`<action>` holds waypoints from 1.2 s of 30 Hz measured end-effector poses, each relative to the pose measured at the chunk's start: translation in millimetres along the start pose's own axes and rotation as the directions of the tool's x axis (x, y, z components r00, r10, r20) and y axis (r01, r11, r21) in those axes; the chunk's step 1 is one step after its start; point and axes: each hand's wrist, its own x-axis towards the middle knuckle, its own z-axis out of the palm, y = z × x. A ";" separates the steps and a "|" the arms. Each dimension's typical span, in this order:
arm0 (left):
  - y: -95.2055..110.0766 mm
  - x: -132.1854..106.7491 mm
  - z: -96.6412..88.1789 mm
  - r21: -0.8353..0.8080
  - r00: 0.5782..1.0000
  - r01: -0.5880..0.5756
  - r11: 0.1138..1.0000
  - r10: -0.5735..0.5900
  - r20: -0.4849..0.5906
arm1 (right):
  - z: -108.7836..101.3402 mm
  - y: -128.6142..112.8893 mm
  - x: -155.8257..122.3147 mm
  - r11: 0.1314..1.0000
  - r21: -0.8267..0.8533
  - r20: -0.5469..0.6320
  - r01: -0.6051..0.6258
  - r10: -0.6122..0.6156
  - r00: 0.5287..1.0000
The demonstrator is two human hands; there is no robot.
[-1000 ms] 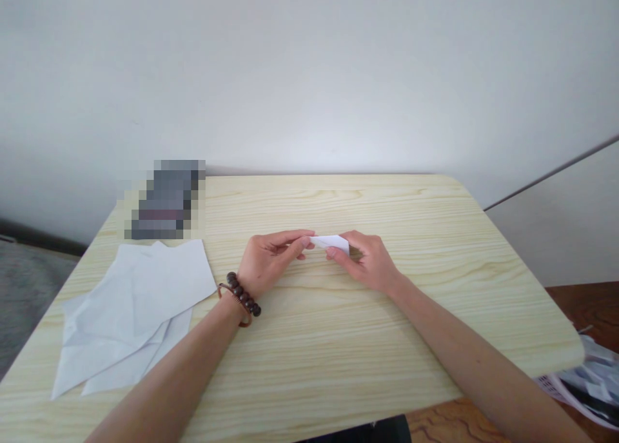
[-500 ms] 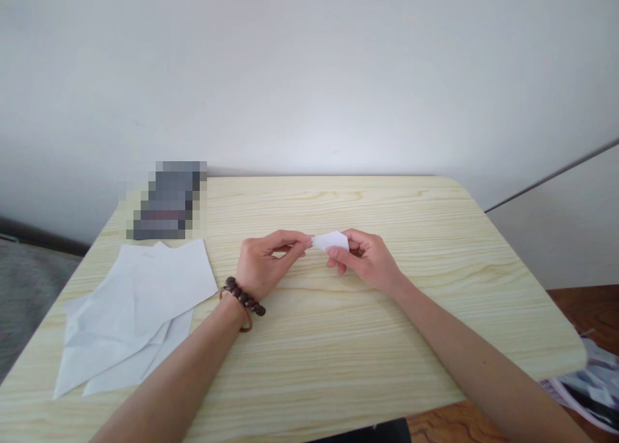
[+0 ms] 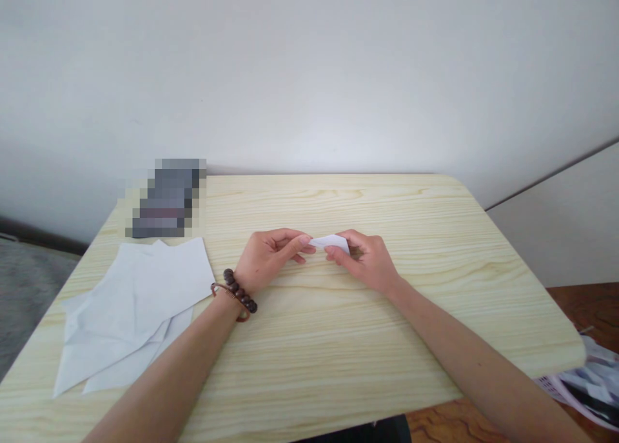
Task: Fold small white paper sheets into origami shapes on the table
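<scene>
A small piece of folded white paper is stretched between my two hands, above the middle of the table. My left hand pinches its narrow left end between thumb and fingers. On that wrist are a dark bead bracelet and a thin brown band. The wider right end is gripped by my right hand, thumb in front and fingers behind. Fingers hide both ends of the folded paper. To the left of my left hand, several loose white paper sheets lie overlapping.
A pixelated dark flat object lies at the table's back left, behind the sheets. The wooden-patterned table meets a white wall. A pink-rimmed basket with plastic-looking contents stands beyond the right edge. Something black shows at the front edge.
My left hand has turned slightly, and its thumb now lies over the paper's left end. The folded paper looks tilted and narrower. My right hand has barely moved.
</scene>
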 end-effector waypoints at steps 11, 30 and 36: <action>-8.6 1.7 -4.5 0.403 0.993 -0.090 0.911 0.113 -0.035 | -1.3 3.7 -0.3 0.943 -0.289 -0.050 0.164 -0.186 0.981; -5.9 1.0 -5.6 0.434 0.970 -0.019 0.901 0.123 -0.212 | -6.5 5.4 2.8 0.984 0.178 -0.044 0.027 -0.020 0.999; -6.5 1.5 -4.9 0.368 0.971 -0.003 0.930 0.090 -0.220 | -6.4 5.8 6.3 0.970 0.242 -0.091 -0.020 0.043 0.995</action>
